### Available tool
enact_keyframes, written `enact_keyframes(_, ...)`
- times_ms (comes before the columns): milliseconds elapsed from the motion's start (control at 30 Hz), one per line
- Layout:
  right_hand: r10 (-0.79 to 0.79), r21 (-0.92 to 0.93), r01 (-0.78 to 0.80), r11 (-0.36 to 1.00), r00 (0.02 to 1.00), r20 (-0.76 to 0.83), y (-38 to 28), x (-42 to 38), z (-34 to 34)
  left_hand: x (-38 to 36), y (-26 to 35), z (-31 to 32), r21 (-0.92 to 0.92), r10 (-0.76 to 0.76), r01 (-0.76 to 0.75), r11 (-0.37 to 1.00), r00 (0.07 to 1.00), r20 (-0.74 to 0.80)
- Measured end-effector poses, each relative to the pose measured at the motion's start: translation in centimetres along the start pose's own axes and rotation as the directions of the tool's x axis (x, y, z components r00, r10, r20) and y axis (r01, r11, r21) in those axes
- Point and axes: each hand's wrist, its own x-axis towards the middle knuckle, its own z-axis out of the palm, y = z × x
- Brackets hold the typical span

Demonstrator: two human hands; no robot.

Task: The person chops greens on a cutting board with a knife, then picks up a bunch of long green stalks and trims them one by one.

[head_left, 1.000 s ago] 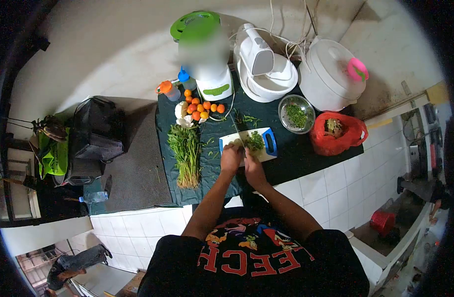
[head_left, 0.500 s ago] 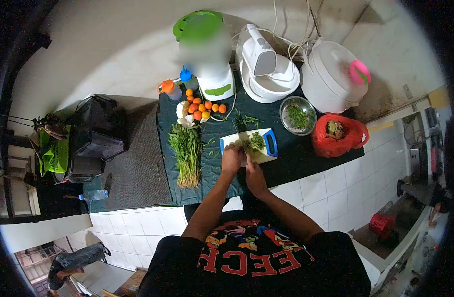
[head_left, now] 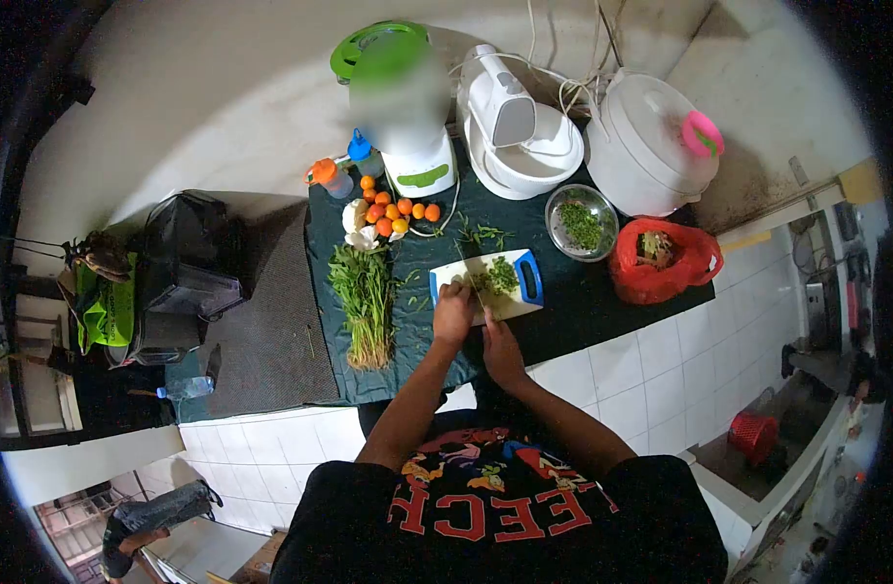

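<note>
A white cutting board with blue ends (head_left: pixel 515 308) lies on the dark green cloth, with chopped greens (head_left: pixel 503 275) on it. My left hand (head_left: pixel 454 310) presses on the board's left part with curled fingers; what is under them is too small to tell. My right hand (head_left: pixel 502 352) is closed round the handle of a knife (head_left: pixel 473 280), whose thin blade points away from me beside my left fingertips. Left of the board lies a bunch of leafy greens with roots (head_left: pixel 364 302). Behind the board are loose green bits (head_left: pixel 483 234).
Small tomatoes (head_left: pixel 405 206), white bulbs (head_left: pixel 356 216), an orange-lidded bottle (head_left: pixel 328 175) and a blender (head_left: pixel 419 167) stand behind. Further right are a white mixer (head_left: pixel 505 107), a bowl of chopped greens (head_left: pixel 583 226), a red bag (head_left: pixel 661 261) and a large white container (head_left: pixel 651 146). A person (head_left: pixel 125 535) is at lower left.
The camera view has shifted slightly, so the table items appear a little further left. Both hands stay at the board, and the knife has moved only slightly.
</note>
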Motion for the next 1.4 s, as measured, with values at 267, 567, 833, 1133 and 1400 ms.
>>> enact_keyframes(267, -0.047, 0.044, 0.048, 0.998, 0.998, -0.037, 0.8, 2.3, 0.7, -1.0, 0.2, -1.0, 0.101, 0.088, -0.083, 0.991, 0.995, -0.049)
enact_keyframes(567, 0.086, -0.046, -0.083, 0.995, 0.994, 0.07, -1.1, -1.0, -0.9, -0.4, -0.1, -1.1, 0.078, 0.055, -0.051, 0.996, 0.997, -0.056)
enact_keyframes(833, -0.069, 0.011, 0.07, 0.997, 0.994, -0.089, 0.7, 1.5, 1.1, -0.5, -0.3, -0.3, 0.142, 0.087, -0.078, 0.987, 0.995, -0.057)
enact_keyframes(1133, 0.034, 0.008, -0.035, 0.999, 0.999, 0.042, -0.3, -0.2, -0.8, -0.4, 0.0, -0.8, 0.022, -0.036, 0.037, 0.999, 0.997, -0.074)
enact_keyframes(1400, 0.071, -0.015, -0.07, 0.997, 0.997, 0.025, -0.2, -0.1, 0.1, -0.3, -0.1, -0.6, 0.112, 0.034, -0.028, 0.993, 0.998, -0.05)
